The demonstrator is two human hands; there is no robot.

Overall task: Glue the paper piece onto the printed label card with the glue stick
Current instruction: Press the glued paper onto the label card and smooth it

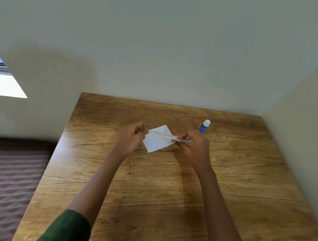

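Two hands meet over one white sheet of paper [157, 139] near the middle of a wooden table [167, 197]. The sheet sits turned like a diamond, its corners toward twelve, three, six and nine o'clock, and it looks blank on the side that shows; I cannot tell whether it lies flat on the wood or is lifted a little. At its nine o'clock corner the left hand [132, 137] is curled narrow, fingertips pinched at the paper's edge. At its three o'clock corner the right hand [194, 144] is also curled narrow, thumb and fingers nipped together on a small, thin, pale piece [181, 140] that overlaps the sheet's corner. That piece is too blurred to say whether it is the card or the cut paper, or whether it is joined to the sheet.

Just past the right hand, toward one o'clock from the sheet, a glue stick [204, 126] with a blue body and a white cap lies on the table, pointing away toward the far edge; its lower end is hidden behind the knuckles.

Both forearms are bare, with dark green sleeves [64, 229] at the bottom of the view. Pale walls [160, 44] close the table in at twelve and three o'clock. At nine o'clock, beyond the table's edge, is a reddish-brown quilted surface [6, 184], and above it a bright window opening [1, 83].
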